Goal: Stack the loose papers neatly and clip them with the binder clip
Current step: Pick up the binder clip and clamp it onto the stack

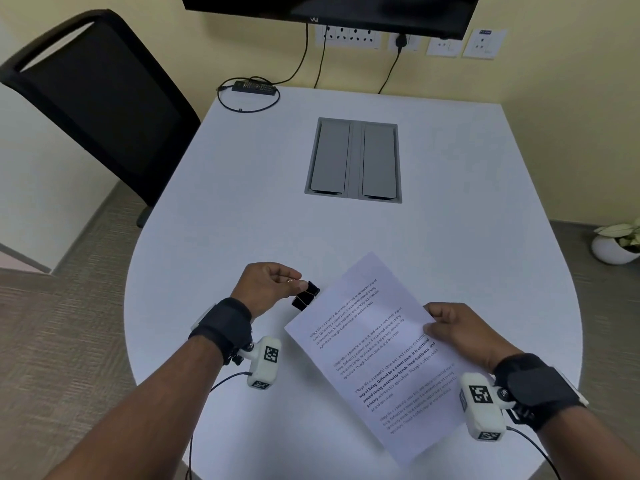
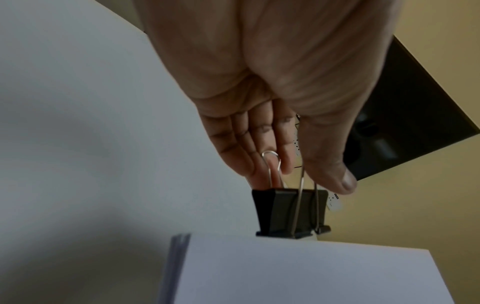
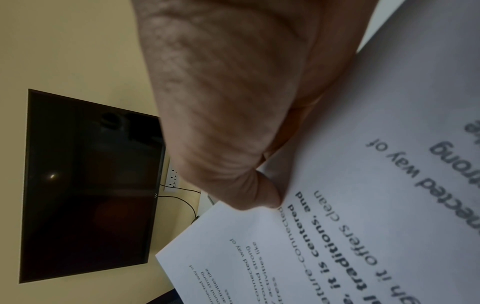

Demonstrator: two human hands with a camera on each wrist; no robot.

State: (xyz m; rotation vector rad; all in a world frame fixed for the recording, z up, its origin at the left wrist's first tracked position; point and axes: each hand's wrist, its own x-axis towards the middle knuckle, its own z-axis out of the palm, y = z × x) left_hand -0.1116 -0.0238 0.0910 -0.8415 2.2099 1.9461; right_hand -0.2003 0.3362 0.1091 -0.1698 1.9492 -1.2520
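Note:
A stack of white printed papers [image 1: 374, 355] hangs tilted above the white table [image 1: 346, 230], near its front edge. My right hand [image 1: 453, 332] grips the stack's right edge, thumb on top [image 3: 262, 191]. My left hand [image 1: 273, 282] pinches the wire handles of a black binder clip [image 1: 305, 295]. The clip sits just off the stack's upper left edge. In the left wrist view the clip [image 2: 291, 214] has its mouth against the papers' edge [image 2: 285, 267]. Whether its jaws are around the sheets I cannot tell.
A grey cable hatch [image 1: 354, 160] is set into the table's middle. A remote with a looped cable [image 1: 254, 88] lies at the far edge. A black chair [image 1: 93, 98] stands left, a potted plant [image 1: 616, 242] right, a dark screen [image 1: 329, 8] on the wall.

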